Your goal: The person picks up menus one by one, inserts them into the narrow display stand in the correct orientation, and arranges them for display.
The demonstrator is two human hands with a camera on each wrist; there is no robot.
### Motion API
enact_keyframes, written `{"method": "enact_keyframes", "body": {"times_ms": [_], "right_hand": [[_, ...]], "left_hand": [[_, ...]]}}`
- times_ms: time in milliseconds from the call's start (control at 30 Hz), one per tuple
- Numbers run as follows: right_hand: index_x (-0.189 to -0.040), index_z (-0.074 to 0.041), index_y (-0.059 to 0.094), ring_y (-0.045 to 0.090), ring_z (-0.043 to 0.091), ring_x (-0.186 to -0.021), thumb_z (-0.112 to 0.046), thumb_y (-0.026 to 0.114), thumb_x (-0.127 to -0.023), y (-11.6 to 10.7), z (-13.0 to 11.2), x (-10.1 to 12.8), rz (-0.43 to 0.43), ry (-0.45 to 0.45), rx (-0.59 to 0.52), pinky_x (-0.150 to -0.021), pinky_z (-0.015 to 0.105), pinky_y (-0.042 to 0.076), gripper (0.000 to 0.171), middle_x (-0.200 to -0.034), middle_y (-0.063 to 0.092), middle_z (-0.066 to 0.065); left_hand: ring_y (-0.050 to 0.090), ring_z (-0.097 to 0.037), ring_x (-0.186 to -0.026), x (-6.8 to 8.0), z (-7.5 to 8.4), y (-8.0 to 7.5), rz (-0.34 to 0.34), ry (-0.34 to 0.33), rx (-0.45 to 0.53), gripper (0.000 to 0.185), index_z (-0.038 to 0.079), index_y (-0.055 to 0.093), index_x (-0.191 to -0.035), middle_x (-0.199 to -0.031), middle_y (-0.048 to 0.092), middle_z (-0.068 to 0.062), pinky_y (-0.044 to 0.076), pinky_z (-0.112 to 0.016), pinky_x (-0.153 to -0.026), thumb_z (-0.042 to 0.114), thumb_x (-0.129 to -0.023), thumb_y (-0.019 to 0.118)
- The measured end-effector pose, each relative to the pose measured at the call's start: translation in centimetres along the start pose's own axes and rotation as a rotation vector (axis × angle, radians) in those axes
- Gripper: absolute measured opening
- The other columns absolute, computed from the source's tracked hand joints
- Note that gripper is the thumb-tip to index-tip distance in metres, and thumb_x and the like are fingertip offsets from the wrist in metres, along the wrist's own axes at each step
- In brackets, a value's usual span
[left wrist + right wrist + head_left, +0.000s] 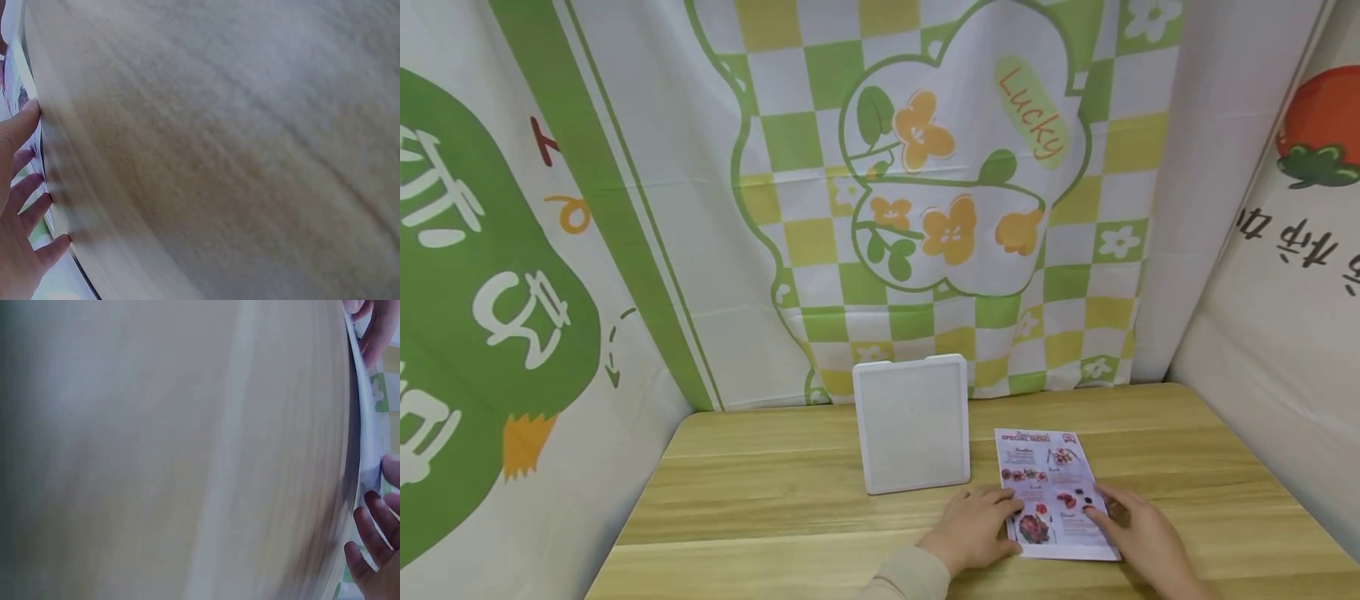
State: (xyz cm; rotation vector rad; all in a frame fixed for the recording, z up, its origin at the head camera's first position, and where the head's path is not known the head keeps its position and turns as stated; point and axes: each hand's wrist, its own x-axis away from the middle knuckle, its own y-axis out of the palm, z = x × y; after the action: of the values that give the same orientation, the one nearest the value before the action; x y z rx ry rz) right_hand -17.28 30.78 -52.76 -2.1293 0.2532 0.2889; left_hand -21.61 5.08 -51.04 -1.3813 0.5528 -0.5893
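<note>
A printed menu sheet [1060, 475] with food pictures lies on the wooden table, right of centre in the head view. My left hand [977, 525] rests along its lower left side, fingertips touching the edge; the left wrist view shows that hand's fingers [28, 184] spread. At the lower right side is my right hand [1142, 533], its thumb over the printed face and its index finger by the edge. Seen from the right wrist, the fingers [372, 531] are apart and fairly straight, and the sheet's pale edge [369, 440] bows slightly above the table.
A white rectangular stand [913, 425] with a blank face stands upright left of the menu, just beyond my left hand. The wooden table [737, 500] ends at a checked, flowered curtain [917, 325] behind. Printed cloth walls [1270, 333] close off both sides.
</note>
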Motion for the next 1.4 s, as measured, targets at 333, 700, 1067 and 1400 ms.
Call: {"method": "enact_keyframes", "body": {"times_ms": [333,700,1067,1400], "right_hand": [[-0.117,0.011,0.065,0.058,0.008,-0.068,-0.006,0.081,-0.08,0.4,-0.5,-0.5,0.071,0.089,-0.082,-0.062,0.026,0.049,0.044,-0.079,0.07,0.003],[-0.12,0.01,0.064,0.063,0.013,-0.076,-0.004,0.075,-0.086,-0.1,-1.0,-0.4,0.029,0.228,-0.166,-0.07,0.027,0.049,0.039,-0.091,0.073,0.015],[-0.118,0.01,0.065,0.059,-0.001,-0.072,-0.005,0.075,-0.086,-0.3,-1.1,0.1,0.119,0.233,-0.218,-0.067,0.017,0.045,0.037,-0.09,0.072,0.015],[-0.123,0.004,0.065,0.054,-0.007,-0.073,-0.02,0.071,-0.093,-1.3,-2.1,0.0,0.176,0.363,-0.292,-0.065,0.011,0.042,0.039,-0.097,0.073,0.013]], "left_hand": [[0.047,-0.013,-0.132,0.1,-0.1,0.3,0.068,-0.058,0.088,0.061,0.024,0.056,-0.139,-0.147,0.049,0.006,0.04,-0.04,-0.106,0.048,-0.086,0.073],[0.048,-0.02,-0.131,-0.3,0.2,1.0,0.162,-0.246,0.181,0.06,0.015,0.058,-0.137,-0.142,0.054,0.0,0.039,-0.041,-0.106,0.047,-0.088,0.07],[0.05,-0.023,-0.128,-0.5,0.8,1.2,0.241,-0.288,0.338,0.05,0.015,0.062,-0.133,-0.136,0.059,-0.001,0.038,-0.043,-0.105,0.04,-0.091,0.069],[0.063,-0.012,-0.097,-0.9,1.2,1.0,0.435,-0.359,0.561,0.038,0.018,0.07,-0.121,-0.106,0.071,0.005,0.046,-0.034,-0.086,0.032,-0.086,0.076]]}}
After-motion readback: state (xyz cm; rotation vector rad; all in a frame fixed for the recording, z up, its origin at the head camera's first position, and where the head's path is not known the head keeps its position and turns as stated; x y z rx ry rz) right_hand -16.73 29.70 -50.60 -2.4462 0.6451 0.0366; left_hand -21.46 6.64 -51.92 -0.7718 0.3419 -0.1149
